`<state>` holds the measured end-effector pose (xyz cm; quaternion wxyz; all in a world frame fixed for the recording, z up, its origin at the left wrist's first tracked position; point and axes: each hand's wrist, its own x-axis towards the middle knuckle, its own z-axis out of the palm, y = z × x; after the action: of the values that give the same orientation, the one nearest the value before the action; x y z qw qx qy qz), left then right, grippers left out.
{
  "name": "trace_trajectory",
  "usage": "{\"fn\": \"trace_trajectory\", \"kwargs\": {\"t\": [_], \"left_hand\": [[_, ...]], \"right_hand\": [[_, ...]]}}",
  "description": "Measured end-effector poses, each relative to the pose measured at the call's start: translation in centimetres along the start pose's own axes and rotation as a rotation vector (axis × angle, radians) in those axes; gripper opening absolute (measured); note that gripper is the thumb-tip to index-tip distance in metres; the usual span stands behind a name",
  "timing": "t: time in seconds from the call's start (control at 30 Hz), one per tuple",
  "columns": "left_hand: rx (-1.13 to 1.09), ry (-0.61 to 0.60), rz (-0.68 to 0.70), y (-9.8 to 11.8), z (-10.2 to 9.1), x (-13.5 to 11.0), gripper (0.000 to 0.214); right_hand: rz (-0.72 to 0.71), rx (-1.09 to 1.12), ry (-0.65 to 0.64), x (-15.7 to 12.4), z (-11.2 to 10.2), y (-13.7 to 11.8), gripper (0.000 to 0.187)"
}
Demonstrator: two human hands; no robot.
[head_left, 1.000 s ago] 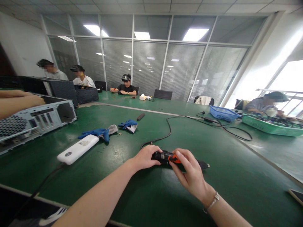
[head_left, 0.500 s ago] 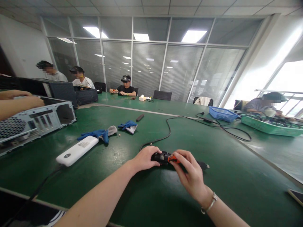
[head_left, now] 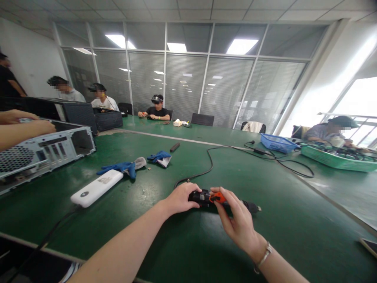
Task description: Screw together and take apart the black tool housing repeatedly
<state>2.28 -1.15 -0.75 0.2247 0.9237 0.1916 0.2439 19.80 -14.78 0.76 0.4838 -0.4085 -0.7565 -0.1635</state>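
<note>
A black corded power tool point(head_left: 203, 197), exact kind unclear, lies on the green table with a metal tip at its right end. My left hand point(head_left: 182, 197) is wrapped round its left end, where the cord comes out. Toward its middle sits a small orange piece point(head_left: 218, 197) with a dark part on it. My right hand point(head_left: 237, 210) pinches this orange piece between thumb and fingers. Those fingers hide some of the tool, and I cannot tell whether the orange piece is attached.
A black cord point(head_left: 210, 161) runs away toward a blue basket point(head_left: 278, 143) and a green basket point(head_left: 338, 159). Left lie a white power bank-like box point(head_left: 97, 188), blue gloves point(head_left: 118, 169) and a metal computer case point(head_left: 50, 151) with another person's hands over it.
The orange piece under my right fingers has turned and shows a broader face. My left hand keeps its hold. A person in black has appeared at the far left.
</note>
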Motion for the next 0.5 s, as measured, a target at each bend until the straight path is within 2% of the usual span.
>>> {"fn": "trace_trajectory", "kwargs": {"t": [0.07,0.23,0.4,0.5], "left_hand": [[0.001,-0.002,-0.003,-0.01,0.04,0.03,0.048],[0.001,-0.004,-0.014,-0.06,0.13,-0.02,0.048],[0.002,-0.012,-0.001,0.11,-0.02,-0.11,0.047],[-0.006,-0.019,-0.018,0.44,-0.17,-0.20,0.046]], "right_hand": [[-0.013,0.017,-0.022,-0.02,0.04,-0.08,0.062],[-0.010,-0.025,0.025,-0.38,0.17,0.29,0.063],[-0.015,0.023,-0.019,-0.29,0.14,0.23,0.066],[-0.012,-0.002,0.010,-0.19,0.19,0.24,0.067]]}}
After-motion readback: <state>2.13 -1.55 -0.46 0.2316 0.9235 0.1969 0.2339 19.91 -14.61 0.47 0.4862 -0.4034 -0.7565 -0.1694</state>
